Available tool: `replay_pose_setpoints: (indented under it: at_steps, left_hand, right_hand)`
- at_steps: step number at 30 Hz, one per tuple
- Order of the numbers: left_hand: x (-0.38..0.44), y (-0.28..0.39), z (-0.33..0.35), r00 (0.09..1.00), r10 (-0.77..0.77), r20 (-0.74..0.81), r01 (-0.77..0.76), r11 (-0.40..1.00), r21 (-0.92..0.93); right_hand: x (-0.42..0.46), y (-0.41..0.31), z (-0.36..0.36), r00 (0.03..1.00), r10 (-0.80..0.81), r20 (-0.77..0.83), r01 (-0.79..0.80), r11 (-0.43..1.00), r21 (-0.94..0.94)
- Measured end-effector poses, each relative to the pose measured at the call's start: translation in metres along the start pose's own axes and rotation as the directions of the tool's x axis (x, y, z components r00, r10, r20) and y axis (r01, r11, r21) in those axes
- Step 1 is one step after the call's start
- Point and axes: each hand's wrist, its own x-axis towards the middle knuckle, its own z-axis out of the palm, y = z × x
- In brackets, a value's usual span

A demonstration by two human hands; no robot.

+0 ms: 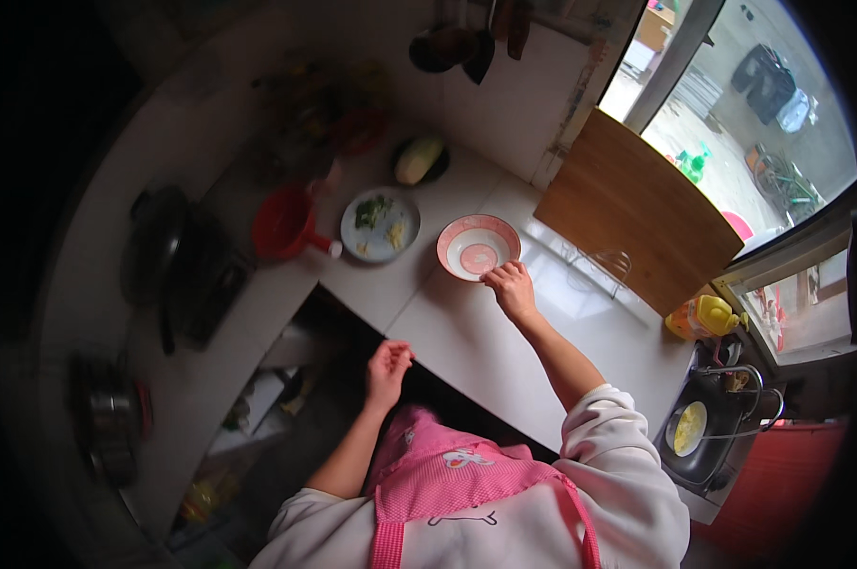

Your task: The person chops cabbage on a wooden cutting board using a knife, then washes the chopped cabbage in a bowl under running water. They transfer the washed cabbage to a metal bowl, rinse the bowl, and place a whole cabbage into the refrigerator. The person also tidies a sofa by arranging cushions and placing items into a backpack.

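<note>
My right hand [511, 286] grips the near rim of a pink-and-white bowl [464, 245] over the pale tiled counter [464, 341]; whether the bowl touches the counter I cannot tell. Inside, the bowl shows no food. My left hand [389, 368] hangs in front of the counter edge, fingers curled, with nothing visible in it. Left of the bowl stands a plate [408, 245] with chopped green leaves [373, 212] and pale yellow pieces [395, 235]. Behind it, a pale green vegetable [420, 160] rests on a dark dish.
A red plastic ladle [279, 222] lies left of the plate. A wok [159, 238] is at the far left. At right, a wooden board [634, 213] leans by the window, near a wire rack [606, 267], a yellow bottle [702, 317] and a sink [720, 448] holding a bowl of yellow food [686, 429].
</note>
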Motion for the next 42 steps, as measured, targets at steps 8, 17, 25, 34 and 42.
replay_pose_setpoints:
  at_steps: [8,17,25,34,42]
  left_hand:
    - [0.128,0.013,-0.009,0.965,-0.081,0.249,-0.001,0.95,0.313]
    - [0.445,0.027,0.049,0.98,0.137,0.147,-0.193,0.436,0.879]
    - [0.531,-0.023,-0.019,0.763,-0.614,0.202,0.451,0.729,0.515]
    - [0.176,0.053,0.113,0.187,-0.174,0.967,0.723,0.691,-0.016]
    - [-0.152,0.031,0.2,-0.078,-0.234,0.969,0.529,0.814,0.239]
  right_hand:
    - [0.111,0.049,0.063,0.975,0.22,-0.038,-0.223,0.969,-0.106]
    - [0.12,0.031,0.049,0.946,0.32,-0.045,-0.323,0.941,-0.097]
    - [-0.041,-0.075,-0.055,0.829,0.559,-0.016,-0.559,0.828,-0.038]
    - [-0.157,-0.188,-0.134,0.5,0.855,-0.138,-0.79,0.516,0.332]
    - [-0.284,-0.297,-0.242,0.07,0.974,-0.215,-0.579,0.215,0.787]
